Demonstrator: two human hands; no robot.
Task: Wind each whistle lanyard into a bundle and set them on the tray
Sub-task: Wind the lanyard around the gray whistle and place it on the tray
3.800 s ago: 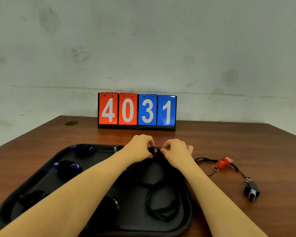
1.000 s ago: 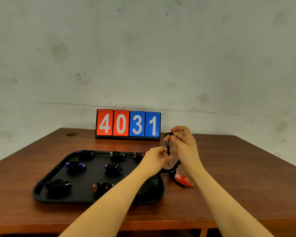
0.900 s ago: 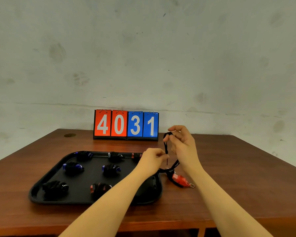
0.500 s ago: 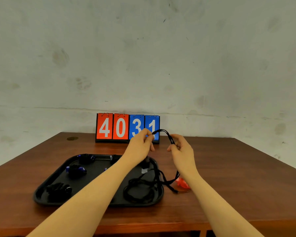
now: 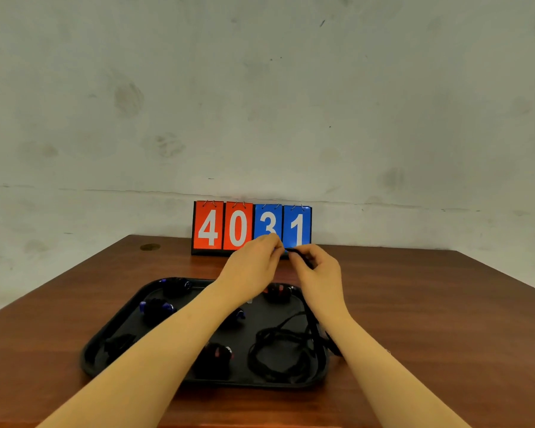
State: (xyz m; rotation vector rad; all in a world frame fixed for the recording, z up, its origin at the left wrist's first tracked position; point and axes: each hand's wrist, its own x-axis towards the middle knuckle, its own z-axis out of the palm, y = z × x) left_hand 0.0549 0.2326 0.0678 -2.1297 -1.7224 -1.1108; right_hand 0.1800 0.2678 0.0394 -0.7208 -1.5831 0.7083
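Both hands (image 5: 288,264) pinch lanyard (image 5: 283,350) — whistle hidden.

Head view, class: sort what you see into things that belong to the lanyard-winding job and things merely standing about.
Belongs to the job:
left hand
right hand
black lanyard, pinched by both hands
wound bundles
black tray

Just standing about:
scoreboard reading 4031
wooden table

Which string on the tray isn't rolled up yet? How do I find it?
Look at the black tray on the brown table. In its near right corner lies a loose black lanyard, sprawled in open loops. The other things on the tray are small tight bundles.
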